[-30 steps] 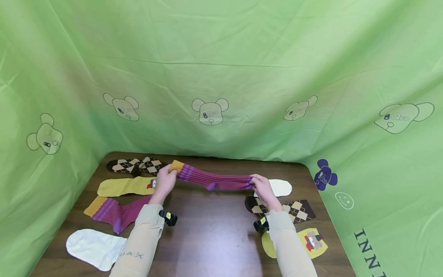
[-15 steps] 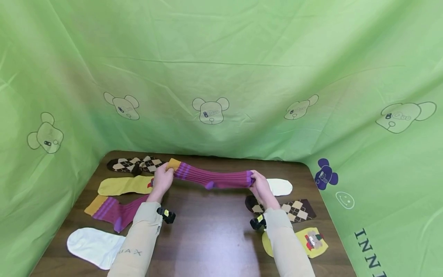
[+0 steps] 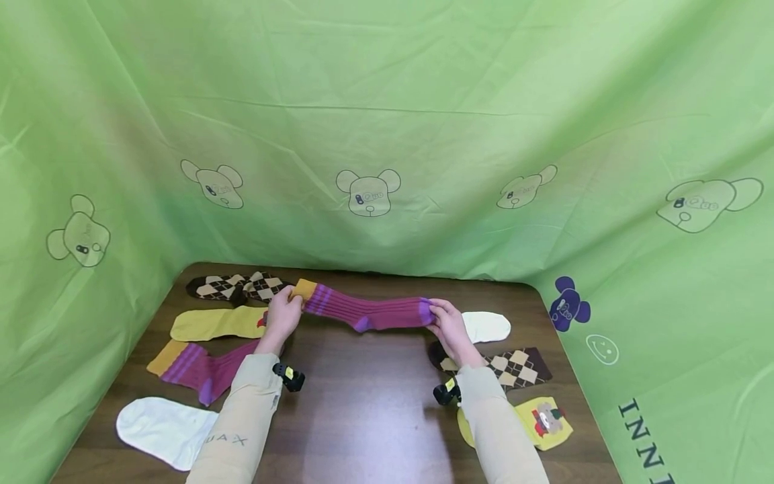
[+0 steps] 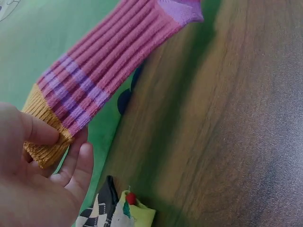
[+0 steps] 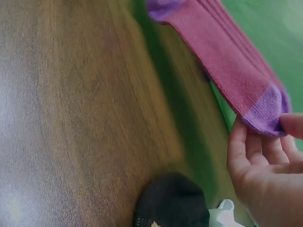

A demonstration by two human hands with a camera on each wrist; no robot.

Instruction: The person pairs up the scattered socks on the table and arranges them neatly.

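A magenta ribbed sock (image 3: 387,313) with an orange cuff and purple heel and toe is stretched between both hands above the back of the table. My left hand (image 3: 284,313) pinches the orange cuff (image 4: 45,127), thumb in front and fingers behind. At the other end, my right hand (image 3: 450,329) pinches the purple toe (image 5: 265,111) between thumb and fingers. The purple heel (image 3: 362,325) hangs down mid-length. Lying on the left, a matching magenta sock (image 3: 208,370) is partly covered by the left forearm.
On the left of the wooden table (image 3: 363,417) lie an argyle sock (image 3: 220,289), a yellow sock (image 3: 211,324) and a white sock (image 3: 160,430). At right are a white sock (image 3: 488,327), an argyle sock (image 3: 520,368) and a yellow sock (image 3: 544,420). Green cloth (image 3: 375,101) surrounds the table.
The right hand has shifted slightly left and its grip on the toe has altered, leaving more purple showing. The sock is less taut and flatter. The left hand moved slightly left.
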